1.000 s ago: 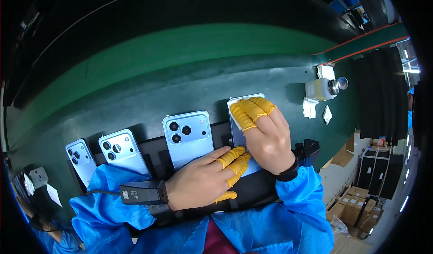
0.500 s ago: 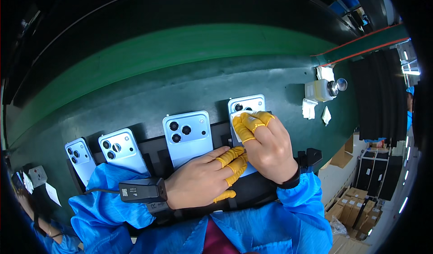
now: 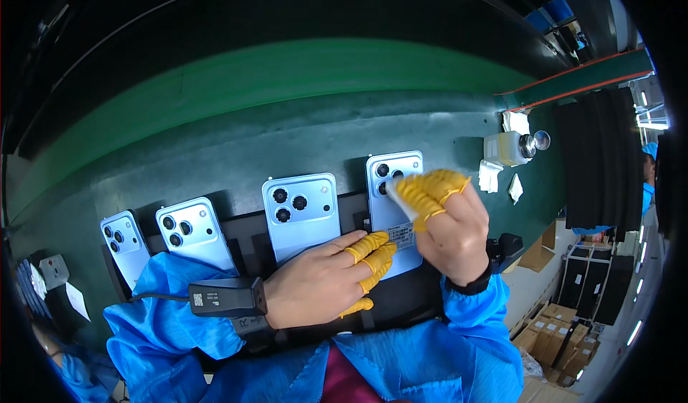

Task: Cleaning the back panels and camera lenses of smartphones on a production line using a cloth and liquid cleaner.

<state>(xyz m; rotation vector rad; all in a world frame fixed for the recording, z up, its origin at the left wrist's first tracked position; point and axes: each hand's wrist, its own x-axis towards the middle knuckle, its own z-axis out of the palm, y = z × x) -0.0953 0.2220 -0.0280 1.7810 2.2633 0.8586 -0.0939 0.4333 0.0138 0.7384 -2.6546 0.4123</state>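
Observation:
A light blue smartphone (image 3: 407,260) lies back up at the right end of a row, with a small printed label on its lower back. My left hand (image 3: 308,288), in yellow finger cots, lies with fingers stretched out against this phone's lower left edge. Over the phone's right side, my right hand (image 3: 455,234) pinches a folded white wiping cloth (image 3: 403,201), slightly blurred; its fingers wear yellow cots too. Left of them rest more light blue phones: one in the middle (image 3: 301,234), one further left (image 3: 197,242) and one at the far left (image 3: 129,252), partly behind my sleeve.
The phones rest on a black holder (image 3: 247,238) on a green worktop (image 3: 322,138). At the back right stand a plastic bottle with a metal top (image 3: 505,149) and white cloths (image 3: 489,176). Cardboard boxes (image 3: 555,331) sit beyond the right edge. Another person's arm shows at far left.
My right hand has lifted and moved right with the cloth, uncovering the phone's camera area and label. My left hand stays nearly where it was.

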